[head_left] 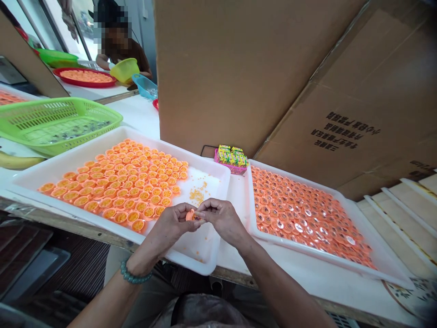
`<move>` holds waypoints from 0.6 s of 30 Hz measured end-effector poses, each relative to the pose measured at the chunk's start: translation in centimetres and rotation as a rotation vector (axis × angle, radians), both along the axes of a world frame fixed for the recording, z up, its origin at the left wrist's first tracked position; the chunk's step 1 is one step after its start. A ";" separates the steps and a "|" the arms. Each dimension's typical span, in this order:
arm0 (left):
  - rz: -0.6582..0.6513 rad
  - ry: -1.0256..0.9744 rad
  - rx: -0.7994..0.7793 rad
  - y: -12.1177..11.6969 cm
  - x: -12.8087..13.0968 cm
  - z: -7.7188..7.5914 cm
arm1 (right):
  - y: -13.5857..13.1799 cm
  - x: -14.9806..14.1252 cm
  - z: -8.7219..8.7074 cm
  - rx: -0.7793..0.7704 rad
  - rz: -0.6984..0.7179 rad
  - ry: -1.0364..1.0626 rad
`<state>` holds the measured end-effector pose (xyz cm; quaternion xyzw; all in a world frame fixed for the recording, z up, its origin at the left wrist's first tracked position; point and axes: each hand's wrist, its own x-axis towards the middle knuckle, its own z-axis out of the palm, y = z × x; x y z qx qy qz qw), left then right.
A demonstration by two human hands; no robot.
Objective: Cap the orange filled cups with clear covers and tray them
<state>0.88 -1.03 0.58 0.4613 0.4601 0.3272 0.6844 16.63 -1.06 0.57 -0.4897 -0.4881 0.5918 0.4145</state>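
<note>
Over the near right part of a white tray (209,166), two bare hands meet at a small orange piece (189,215). The left hand (173,224), with a beaded bracelet (134,274) at its wrist, pinches the piece between thumb and fingers. The right hand (222,221) has its thumb and fingertips closed on the piece's right side; whether they also hold some second part is hidden.

Most of the tray's left and middle is filled with orange cups (119,192), round and open-topped, with yellow-orange contents. Yellow crumbs (197,195) lie scattered on its floor beyond the hands. To the right, a second white tray (392,269) is packed with orange discs (307,223), many with shiny, dark-marked tops. Between the trays, toward the back, a pink basket (239,170) holds yellow-green packets (232,157) in rows.

Left of the first tray, a light green basket (15,135) carries clear, glinting pieces (80,130); a banana (20,161) lies just below it. Farther back, a red tray (89,84) bears more orange items (87,76). Beside it, a person (140,53) sits behind a yellow-green bowl (125,69), contents hidden, and a blue basket (144,82) contains clear pieces.
</note>
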 end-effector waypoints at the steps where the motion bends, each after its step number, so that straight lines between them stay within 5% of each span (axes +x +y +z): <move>1: -0.008 0.013 0.011 0.0 0.0 0.0 | -0.1 0.0 0.1 0.008 -0.001 -0.016; 7: -0.011 0.047 0.091 0.0 -0.1 0.0 | -0.6 0.0 -0.1 0.207 -0.082 -0.192; 14: -0.007 0.113 0.137 0.0 -0.4 -0.1 | 0.0 -0.4 -1.5 0.049 -0.022 0.037; 18: 0.010 0.046 0.094 0.0 -0.1 0.3 | -1.2 0.1 -1.3 0.129 -0.108 -0.061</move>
